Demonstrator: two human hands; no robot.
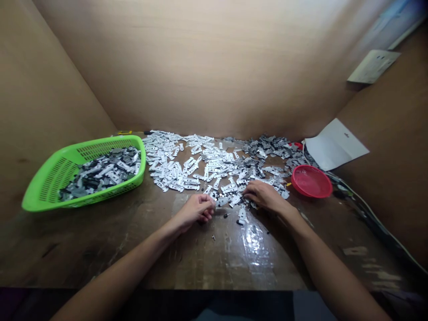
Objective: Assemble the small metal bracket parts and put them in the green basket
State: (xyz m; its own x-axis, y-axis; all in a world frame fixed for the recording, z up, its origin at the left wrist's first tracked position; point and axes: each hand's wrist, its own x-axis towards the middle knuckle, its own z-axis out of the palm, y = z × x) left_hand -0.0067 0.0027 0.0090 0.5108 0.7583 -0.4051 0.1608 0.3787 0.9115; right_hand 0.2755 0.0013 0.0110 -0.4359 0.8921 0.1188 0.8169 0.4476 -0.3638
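My left hand (198, 208) is closed in a pinch at the front of the heap, just above the table; what its fingers hold, if anything, is too small to make out. My right hand (262, 195) reaches into the front right of the loose parts, fingers bent down and their tips partly hidden among the pieces. Around both hands lie flat white slotted parts (174, 176) and grey metal plates (265, 147). Small black bits (226, 215) and a tiny pale piece (213, 237) rest on the wood nearer me.
A green basket (43, 196) filled with grey, white and black parts stands at the left. On the right are a red bowl (311, 182), a white card (337, 145) and a cable (374, 218) along the wall. Wooden panels (214, 67) enclose the table (133, 249).
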